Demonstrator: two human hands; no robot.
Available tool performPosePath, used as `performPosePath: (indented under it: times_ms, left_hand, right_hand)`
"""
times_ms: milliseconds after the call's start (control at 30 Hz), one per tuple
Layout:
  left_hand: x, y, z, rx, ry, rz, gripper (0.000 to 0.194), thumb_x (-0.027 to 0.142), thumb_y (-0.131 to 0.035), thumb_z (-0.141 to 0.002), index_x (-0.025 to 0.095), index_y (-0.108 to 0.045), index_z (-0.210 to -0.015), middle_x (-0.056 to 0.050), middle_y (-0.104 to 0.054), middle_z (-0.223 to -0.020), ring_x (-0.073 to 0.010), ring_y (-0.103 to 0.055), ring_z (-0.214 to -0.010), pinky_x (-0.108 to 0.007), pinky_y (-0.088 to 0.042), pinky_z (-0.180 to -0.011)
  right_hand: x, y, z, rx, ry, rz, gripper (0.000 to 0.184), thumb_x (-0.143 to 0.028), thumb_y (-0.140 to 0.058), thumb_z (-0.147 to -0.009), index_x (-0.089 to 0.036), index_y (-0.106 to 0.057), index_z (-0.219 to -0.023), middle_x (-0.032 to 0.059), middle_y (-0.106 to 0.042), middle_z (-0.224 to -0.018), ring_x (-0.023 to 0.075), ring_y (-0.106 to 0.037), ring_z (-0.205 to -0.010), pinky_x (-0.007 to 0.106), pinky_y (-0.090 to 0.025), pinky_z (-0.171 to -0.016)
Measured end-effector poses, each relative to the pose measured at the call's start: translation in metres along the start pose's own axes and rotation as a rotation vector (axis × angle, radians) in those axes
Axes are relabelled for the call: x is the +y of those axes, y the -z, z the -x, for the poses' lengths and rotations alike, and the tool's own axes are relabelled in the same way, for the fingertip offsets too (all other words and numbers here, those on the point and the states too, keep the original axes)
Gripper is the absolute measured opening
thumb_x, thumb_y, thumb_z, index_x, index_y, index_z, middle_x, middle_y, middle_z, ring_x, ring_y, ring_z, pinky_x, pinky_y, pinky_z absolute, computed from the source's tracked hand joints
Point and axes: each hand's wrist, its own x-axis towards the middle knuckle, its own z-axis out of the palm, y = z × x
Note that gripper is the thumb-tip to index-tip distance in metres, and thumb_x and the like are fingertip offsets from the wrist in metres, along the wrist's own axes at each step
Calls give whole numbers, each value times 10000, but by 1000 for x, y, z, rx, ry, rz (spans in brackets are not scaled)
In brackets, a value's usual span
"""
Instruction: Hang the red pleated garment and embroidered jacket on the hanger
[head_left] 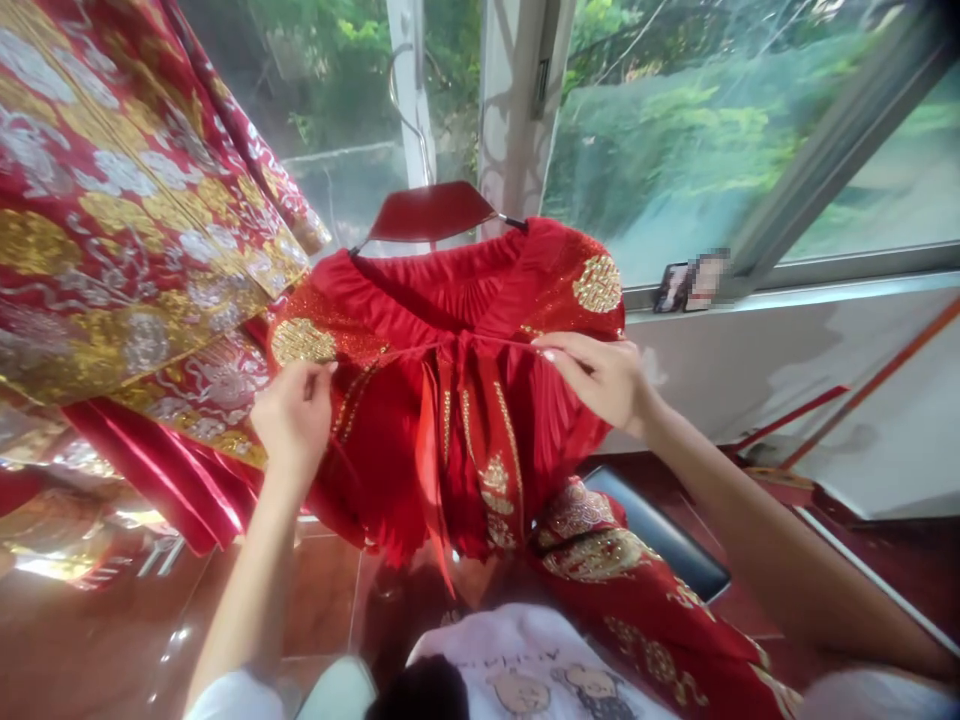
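Sunlit indoor room, home or shop unclear
Windows at one o'clock, embroidered cloth at ten, red garment on a hanger centrally, tiled floor at seven.

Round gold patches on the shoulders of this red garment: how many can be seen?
2: the left patch above the left hand, the right patch above the right hand. More may be hidden behind.

Daylit windows, pale wall, glossy reddish tiled floor

Blouse on hanger, before window. Robe left of blouse. Photos on windowsill, right of blouse. Poles below windowsill.
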Motion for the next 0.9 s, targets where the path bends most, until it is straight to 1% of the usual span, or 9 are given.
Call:
performPosePath:
  times_ms: [100,200,300,400,500,567,633,800,900]
  left_hand:
    - [20,-19,12,110,-101,-119,193,275,-513,-905,166,-668,-868,-73,-625,-791,-182,-546,-744,-308,-364,-696]
    - [51,-39,28,148,-244,-114,240,228,-477,-920,186,-666,-1062,-128,-649,-1033,-236,-566,-962,-384,-341,-861]
    - [77,-60,39,47,-330,-135,262,285,-499,-925,233,-650,-1132,-113,-650,-1133,-257,-564,-1014,-410,-318,-880]
    - [88,-75,36,-130,-327,-205,307,267,-460,-940,230,-605,-1209,-112,-631,-1213,-278,-563,-1040,-425,-342,-868]
    - [86,-78,27,-261,-319,-318,314,195,-421,-938,156,-596,-1195,-142,-633,-1164,-285,-581,-978,-414,-404,-817]
    - [82,-74,24,-295,-340,-371,308,154,-406,-932,140,-601,-1170,-140,-638,-1116,-269,-592,-926,-378,-444,-758]
    - [78,-68,24,-301,-361,-378,313,129,-396,-931,151,-599,-1168,-123,-642,-1075,-243,-602,-902,-332,-469,-709]
    - [81,-60,26,-360,-348,-377,257,134,-407,-937,147,-615,-1086,-105,-655,-1018,-211,-623,-878,-280,-502,-699]
    - [87,-66,28,-376,-305,-349,258,256,-431,-954,133,-586,-1119,-119,-649,-1001,-218,-632,-885,-282,-514,-705]
  right_hand:
    - [-10,-17,-4,-69,-9,208,252,-231,-454,-916,-178,-699,-941,39,-730,-832,172,-664,-684,278,-475,-661]
    - [-21,-28,-9,-146,17,332,199,-189,-491,-882,-159,-674,-812,57,-696,-852,191,-638,-766,289,-449,-694]
    - [-32,-36,-15,-122,-21,392,148,-166,-511,-863,-147,-650,-818,71,-666,-885,199,-610,-804,295,-430,-695]
    - [-43,-43,-24,-53,-53,420,164,-269,-553,-874,-146,-631,-950,87,-654,-947,226,-588,-857,302,-410,-665]
    - [-49,-51,-35,-102,-28,434,224,-330,-568,-883,-137,-622,-983,114,-646,-988,252,-561,-911,309,-396,-655]
    - [-47,-56,-41,-171,-12,443,152,-235,-521,-900,-134,-629,-936,125,-645,-982,251,-547,-921,310,-385,-651]
    - [-42,-58,-44,-200,1,405,169,-118,-462,-884,-136,-630,-875,126,-646,-958,235,-540,-902,307,-383,-670]
    - [-39,-54,-47,-120,-119,88,148,-62,-522,-721,-165,-526,-615,31,-581,-680,144,-484,-630,272,-366,-663]
    - [-46,-52,-52,-54,-236,-48,170,-57,-511,-641,-172,-449,-532,-18,-495,-562,111,-430,-560,251,-326,-613]
